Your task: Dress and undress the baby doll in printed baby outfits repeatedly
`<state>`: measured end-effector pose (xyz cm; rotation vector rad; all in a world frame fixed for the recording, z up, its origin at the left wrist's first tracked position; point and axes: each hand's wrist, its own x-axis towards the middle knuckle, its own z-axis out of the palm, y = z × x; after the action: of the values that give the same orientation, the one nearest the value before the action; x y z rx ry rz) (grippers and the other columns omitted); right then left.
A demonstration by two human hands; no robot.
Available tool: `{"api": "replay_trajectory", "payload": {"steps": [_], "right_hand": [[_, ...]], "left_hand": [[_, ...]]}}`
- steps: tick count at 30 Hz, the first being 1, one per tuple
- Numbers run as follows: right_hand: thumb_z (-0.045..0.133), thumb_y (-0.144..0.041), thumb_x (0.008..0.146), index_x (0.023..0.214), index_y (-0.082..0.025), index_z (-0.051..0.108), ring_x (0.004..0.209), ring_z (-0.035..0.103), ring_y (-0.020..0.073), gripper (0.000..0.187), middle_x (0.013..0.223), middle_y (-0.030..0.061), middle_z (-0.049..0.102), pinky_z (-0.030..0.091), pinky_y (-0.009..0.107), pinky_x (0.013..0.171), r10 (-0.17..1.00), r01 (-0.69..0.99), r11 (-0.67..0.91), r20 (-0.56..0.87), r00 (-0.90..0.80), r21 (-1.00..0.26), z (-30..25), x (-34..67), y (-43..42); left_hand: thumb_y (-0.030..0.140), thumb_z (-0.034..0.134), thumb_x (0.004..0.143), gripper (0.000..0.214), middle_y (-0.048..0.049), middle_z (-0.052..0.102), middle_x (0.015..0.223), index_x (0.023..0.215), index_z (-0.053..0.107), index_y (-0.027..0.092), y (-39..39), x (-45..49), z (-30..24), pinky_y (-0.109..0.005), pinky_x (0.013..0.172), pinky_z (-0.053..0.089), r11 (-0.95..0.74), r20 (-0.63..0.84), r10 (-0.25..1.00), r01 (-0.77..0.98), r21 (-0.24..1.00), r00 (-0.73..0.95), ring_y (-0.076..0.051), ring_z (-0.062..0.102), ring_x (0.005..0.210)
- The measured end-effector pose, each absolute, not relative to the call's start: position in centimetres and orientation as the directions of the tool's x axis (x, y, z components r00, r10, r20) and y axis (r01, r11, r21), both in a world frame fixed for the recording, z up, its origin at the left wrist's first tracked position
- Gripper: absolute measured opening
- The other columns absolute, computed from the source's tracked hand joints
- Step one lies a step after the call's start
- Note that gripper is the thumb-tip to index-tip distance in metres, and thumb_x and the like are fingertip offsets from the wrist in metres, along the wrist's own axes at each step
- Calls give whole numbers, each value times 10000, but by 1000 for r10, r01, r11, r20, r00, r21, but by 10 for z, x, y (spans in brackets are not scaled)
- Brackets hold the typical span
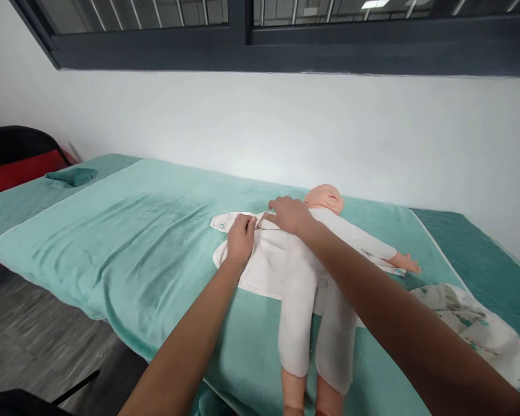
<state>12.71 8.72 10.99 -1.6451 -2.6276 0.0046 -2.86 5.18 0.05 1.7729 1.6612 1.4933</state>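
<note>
A baby doll (298, 300) in a white bodysuit lies on its back, its head (326, 198) toward the wall. Beneath it is a spread white baby shirt (264, 266) with a small print on its sleeves. My left hand (241, 238) is closed on the left sleeve (223, 222), fingers bunched at the cloth. Beside the doll's shoulder, my right hand (289, 214) reaches across, thumb and fingers apart, the thumb touching the sleeve's inner end. The doll's arm on that side is hidden by my hands and the cloth. Its other arm (375, 245) stretches out to the right.
A light green blanket (112, 231) covers the bed. At the lower right lies a crumpled printed cloth (472, 323). A white wall (199, 127) with a dark window frame (242, 55) rises behind. A black and red chair (21, 162) stands at the far left.
</note>
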Motion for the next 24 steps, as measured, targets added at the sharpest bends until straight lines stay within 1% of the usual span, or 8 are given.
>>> {"api": "replay_trajectory", "payload": {"steps": [3,5,7,9,12,15,20,24], "right_hand": [[333,-454,1029,1340,-197,542,1242,521,301,454,1374,144,596,427,394,975,919,928,338,269,-289,-157,117,173,64],[361,-435,1006,1195,-194,623,1130,574,306,403,1233,159,654,444,390,917,912,936,132,410,15,-327,110,212,42],[377,-428,984,1150,-184,639,1034,608,307,395,1153,168,668,450,397,868,844,903,-82,452,287,-421,91,246,19],[347,-458,978,1123,-177,649,998,617,311,438,1091,172,681,453,397,824,814,854,-205,401,420,-478,68,268,0],[296,-515,977,1234,-192,606,967,637,305,517,1025,144,711,461,386,796,847,793,-198,306,434,-576,43,279,-16],[279,-562,970,1269,-207,609,1038,638,319,570,1073,144,725,461,410,870,867,766,-108,316,384,-634,38,276,-18],[367,-612,940,1373,-225,562,1049,655,319,612,1087,118,742,477,422,912,913,608,-28,227,338,-793,41,273,-14],[423,-622,921,1487,-199,433,1228,594,292,707,1324,133,656,454,402,1031,940,439,66,203,274,-896,39,267,-14]], "left_hand": [[393,495,967,229,-46,663,945,926,632,213,52,-29,2,-307,830,448,-247,415,873,501,830,-257,-187,599,891],[411,550,939,221,-40,659,958,949,661,220,51,-29,3,-308,828,440,-255,419,881,525,812,-221,-186,596,890],[409,594,913,209,-29,648,923,974,673,225,50,-28,4,-309,804,428,-255,417,891,560,788,-181,-185,587,856],[391,627,888,202,-19,645,869,997,670,226,49,-26,6,-311,771,415,-240,392,908,578,780,-151,-188,582,817],[341,590,902,140,-28,669,860,937,656,223,48,-23,9,-317,769,404,-219,367,919,589,778,-142,-204,593,834],[319,514,936,173,-47,676,872,832,608,219,48,-20,16,-326,778,403,-194,364,912,584,788,-188,-219,593,850],[322,456,970,193,-26,616,788,816,518,224,56,-6,35,-316,749,396,-158,330,909,524,837,-253,-203,562,791],[302,449,982,197,-4,577,766,805,482,222,67,12,55,-298,732,388,-155,287,930,464,872,-228,-173,525,759]]}}
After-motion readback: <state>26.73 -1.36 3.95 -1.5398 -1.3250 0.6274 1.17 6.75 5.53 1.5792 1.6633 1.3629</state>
